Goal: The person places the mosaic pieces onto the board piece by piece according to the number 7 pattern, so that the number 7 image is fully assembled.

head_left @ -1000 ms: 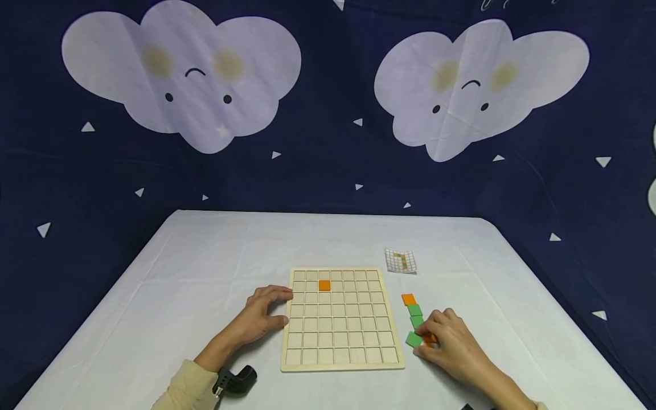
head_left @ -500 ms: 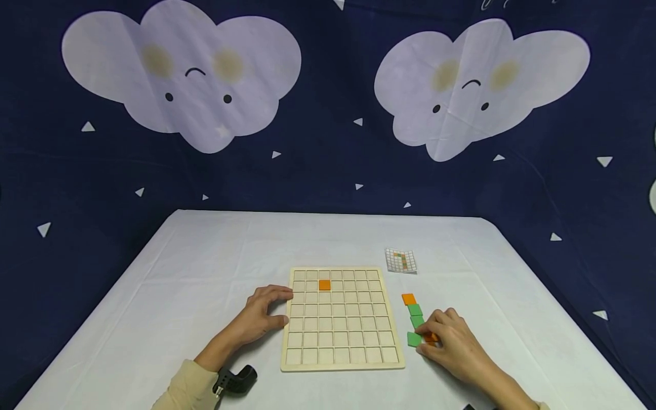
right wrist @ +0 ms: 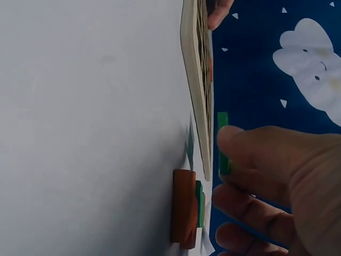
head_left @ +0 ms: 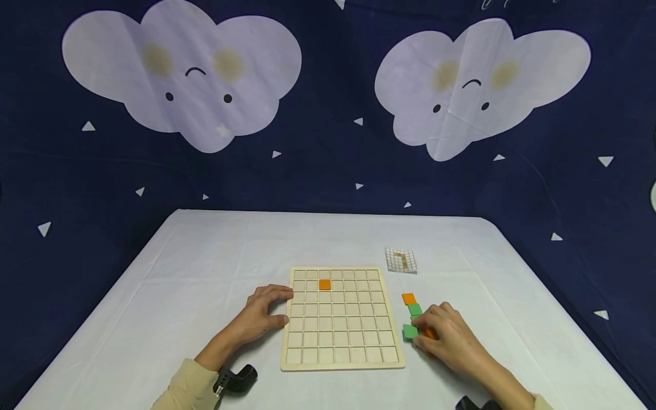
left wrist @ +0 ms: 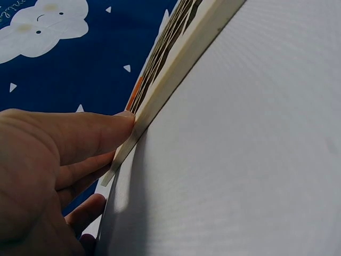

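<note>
A square wooden grid board (head_left: 338,365) lies on the white table, with one orange tile (head_left: 325,285) in its second row from the back. My left hand (head_left: 263,316) rests against the board's left edge. Thumb and fingertips touch that edge in the left wrist view, the fingers fairly straight. Beside the board's right edge, my right hand (head_left: 448,331) pinches a green tile (head_left: 410,332) between thumb and fingers. In the right wrist view this green tile (right wrist: 223,144) is held above the table. Orange tiles (right wrist: 184,208) lie under the right hand, partly hidden in the head view.
Behind the right hand, a loose orange tile (head_left: 409,299) and a green tile (head_left: 415,310) lie in a line. A small pattern card (head_left: 401,261) with a coloured grid lies past the board's back right corner. Dark blue cloud-printed cloth (head_left: 328,171) hangs behind the table.
My right hand has lifted the green tile and moved it slightly left and away from me. The left hand and the board stay still.
</note>
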Motion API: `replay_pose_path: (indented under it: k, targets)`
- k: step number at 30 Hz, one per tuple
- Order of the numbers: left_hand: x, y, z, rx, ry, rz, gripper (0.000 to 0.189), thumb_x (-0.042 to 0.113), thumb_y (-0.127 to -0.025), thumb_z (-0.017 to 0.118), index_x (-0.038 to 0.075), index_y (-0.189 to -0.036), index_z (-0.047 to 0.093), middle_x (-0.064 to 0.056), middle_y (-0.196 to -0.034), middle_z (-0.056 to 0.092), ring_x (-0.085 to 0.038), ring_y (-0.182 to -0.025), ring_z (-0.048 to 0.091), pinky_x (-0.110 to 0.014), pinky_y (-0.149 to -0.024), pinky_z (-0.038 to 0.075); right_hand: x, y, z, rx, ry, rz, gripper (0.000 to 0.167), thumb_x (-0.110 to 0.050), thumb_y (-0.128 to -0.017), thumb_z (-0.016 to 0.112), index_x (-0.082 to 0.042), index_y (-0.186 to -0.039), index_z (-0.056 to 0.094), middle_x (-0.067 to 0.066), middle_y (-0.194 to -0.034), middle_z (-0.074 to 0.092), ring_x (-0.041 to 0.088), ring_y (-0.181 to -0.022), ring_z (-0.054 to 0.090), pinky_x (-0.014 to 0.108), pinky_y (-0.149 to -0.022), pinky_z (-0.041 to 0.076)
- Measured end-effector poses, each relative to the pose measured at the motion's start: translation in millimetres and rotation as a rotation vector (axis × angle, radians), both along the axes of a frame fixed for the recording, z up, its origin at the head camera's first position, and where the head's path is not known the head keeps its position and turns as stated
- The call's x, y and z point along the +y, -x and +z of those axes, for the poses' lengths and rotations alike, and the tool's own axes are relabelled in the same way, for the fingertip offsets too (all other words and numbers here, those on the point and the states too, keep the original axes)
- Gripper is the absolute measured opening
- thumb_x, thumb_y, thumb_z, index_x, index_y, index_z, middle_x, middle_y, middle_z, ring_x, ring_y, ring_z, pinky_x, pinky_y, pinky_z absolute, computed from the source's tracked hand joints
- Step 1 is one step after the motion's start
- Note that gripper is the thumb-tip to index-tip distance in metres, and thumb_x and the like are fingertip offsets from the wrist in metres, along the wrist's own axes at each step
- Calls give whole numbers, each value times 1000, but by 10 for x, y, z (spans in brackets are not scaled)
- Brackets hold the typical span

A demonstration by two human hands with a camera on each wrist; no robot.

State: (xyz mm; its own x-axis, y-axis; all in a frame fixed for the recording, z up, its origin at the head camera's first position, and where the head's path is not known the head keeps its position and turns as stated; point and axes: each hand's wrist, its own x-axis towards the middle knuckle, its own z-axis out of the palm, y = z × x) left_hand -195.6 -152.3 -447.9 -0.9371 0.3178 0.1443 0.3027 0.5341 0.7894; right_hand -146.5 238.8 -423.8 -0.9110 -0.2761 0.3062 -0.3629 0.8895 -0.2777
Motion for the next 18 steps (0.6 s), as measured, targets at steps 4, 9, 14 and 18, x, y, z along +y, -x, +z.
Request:
replay_pose_path:
  k: [4, 9, 14, 18]
  targets:
    - [-3, 3, -1, -2, 2, 1, 46, 5, -73, 73, 6, -117, 63, -5, -130, 56, -28, -127, 37, -47, -101, 17, -42, 39, 44, -18, 20, 13, 20, -22, -69, 80, -25, -86, 71, -18, -83, 58, 1, -81, 39, 25, -73, 36]
    - [-5, 5, -1, 3, 10, 1, 46, 5, -73, 73, 6, -118, 63, -5, -130, 56, -28, -126, 37, -46, -100, 17, -99, 101, 96, -14, 44, 34, 19, -22, -71, 80, -24, -87, 70, -16, -84, 60, 2, -82, 40, 27, -74, 37]
    - [-3, 3, -1, 3, 6, 0, 46, 5, -73, 73, 5, -117, 63, -5, -130, 56, -28, -126, 38, -46, -100, 18, -172, 170, 122, 14, 60, 52, 21, -22, -71, 80, -23, -90, 71, -15, -84, 59, 3, -84, 42, 29, -75, 38]
    - [-1, 1, 0, 1, 6, 3, 46, 5, -73, 73, 6, -118, 63, -5, -130, 56, -28, -127, 37, -46, -102, 17, -217, 223, 117, 37, 87, 71, 21, -20, -71, 80, -22, -90, 71, -16, -85, 59, 3, -84, 43, 27, -74, 38]
